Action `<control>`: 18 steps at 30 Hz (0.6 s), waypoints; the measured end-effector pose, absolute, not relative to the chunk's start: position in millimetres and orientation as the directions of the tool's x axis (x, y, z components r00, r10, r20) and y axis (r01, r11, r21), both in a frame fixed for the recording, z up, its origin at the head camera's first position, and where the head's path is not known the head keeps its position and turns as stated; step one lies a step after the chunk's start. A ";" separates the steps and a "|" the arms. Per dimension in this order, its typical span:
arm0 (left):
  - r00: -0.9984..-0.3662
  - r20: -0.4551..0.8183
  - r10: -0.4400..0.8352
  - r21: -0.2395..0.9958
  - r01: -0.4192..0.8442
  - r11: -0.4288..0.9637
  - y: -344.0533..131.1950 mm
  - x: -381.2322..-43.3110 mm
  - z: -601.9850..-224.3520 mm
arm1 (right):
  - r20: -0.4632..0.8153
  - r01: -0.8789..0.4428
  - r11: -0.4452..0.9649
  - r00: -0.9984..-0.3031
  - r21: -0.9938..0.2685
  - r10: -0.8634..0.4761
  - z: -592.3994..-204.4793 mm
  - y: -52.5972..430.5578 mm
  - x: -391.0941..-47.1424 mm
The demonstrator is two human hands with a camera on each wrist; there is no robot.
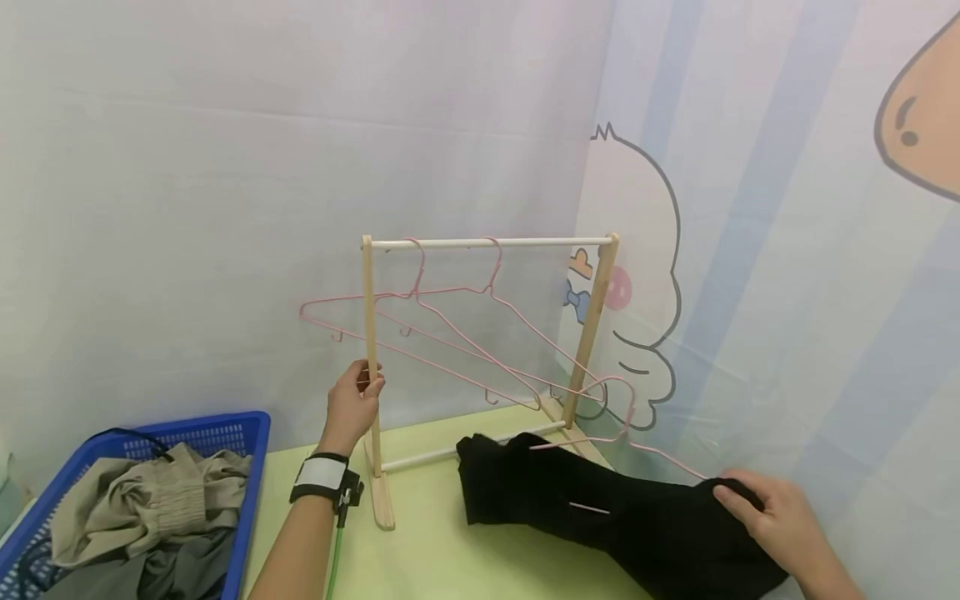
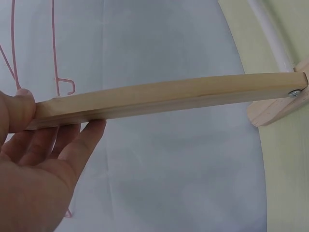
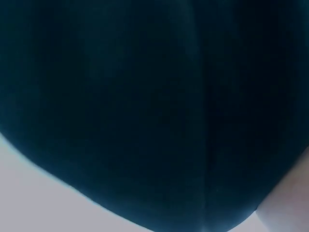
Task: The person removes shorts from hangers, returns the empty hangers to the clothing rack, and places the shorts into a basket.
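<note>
My left hand (image 1: 352, 406) grips the left wooden post (image 1: 370, 333) of a small clothes rack; in the left wrist view thumb and fingers lie on either side of that post (image 2: 169, 96). At the right, my right hand (image 1: 780, 521) pinches the edge of a black garment (image 1: 547, 483), thumb on top. A pink hanger (image 1: 632, 408) stands up out of this garment, its hook free in front of the rack's right foot. Dark cloth (image 3: 120, 96) fills most of the right wrist view. Two more pink hangers (image 1: 457, 321) hang from the white top rail (image 1: 525, 242).
A blue basket (image 1: 255, 483) with beige and grey clothes (image 1: 150, 500) stands at the left. The rack's lower white bar (image 1: 420, 458) runs close above the yellow-green table (image 1: 427, 550). Pale curtains close off the back, and a printed one the right side.
</note>
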State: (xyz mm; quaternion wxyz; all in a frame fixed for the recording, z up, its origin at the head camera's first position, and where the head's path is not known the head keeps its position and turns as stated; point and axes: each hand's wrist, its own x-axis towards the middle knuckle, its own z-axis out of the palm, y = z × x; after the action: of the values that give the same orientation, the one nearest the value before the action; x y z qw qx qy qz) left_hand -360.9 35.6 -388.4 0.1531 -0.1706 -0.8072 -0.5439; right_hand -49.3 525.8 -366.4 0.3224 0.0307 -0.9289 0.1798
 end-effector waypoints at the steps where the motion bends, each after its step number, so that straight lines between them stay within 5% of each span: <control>1: -0.895 0.432 0.108 0.827 0.441 0.349 35.4 -361.0 -388.5 | 0.622 -0.200 0.933 -0.782 -0.300 0.033 -364.3 522.8 -50.5; 18: -0.910 0.396 0.127 0.819 0.412 0.400 21.6 -342.7 -382.4 | 0.714 -0.609 0.752 -0.642 -0.253 -0.279 -349.3 449.8 -105.7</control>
State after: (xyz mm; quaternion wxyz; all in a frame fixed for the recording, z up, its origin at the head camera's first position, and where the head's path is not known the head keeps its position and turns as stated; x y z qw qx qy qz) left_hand -342.7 21.6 -382.4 0.1363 -0.1632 -0.8254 -0.5230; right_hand -105.7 449.8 -349.3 0.3384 0.2542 -0.8727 0.2436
